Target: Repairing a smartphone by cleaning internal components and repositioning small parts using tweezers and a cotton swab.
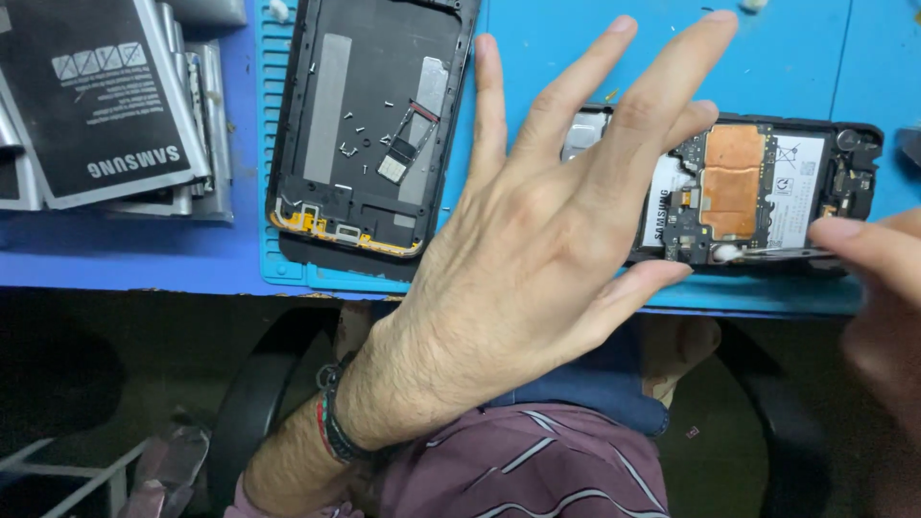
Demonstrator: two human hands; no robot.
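My left hand (537, 249) is spread wide with its fingers apart and holds nothing. It hovers over the left half of an opened black phone (767, 187), whose circuit board and copper-coloured shield are exposed. My right hand (878, 288), blurred at the right edge, pinches a thin metal tool (782, 254). The tool's tip rests at the lower edge of the phone's board.
A black phone housing (369, 125) with several tiny loose screws in it lies on a teal work mat (288, 269). A stack of flat phone batteries (96, 96) sits on the blue table (115, 254) at the far left. A dark chair is below the table's edge.
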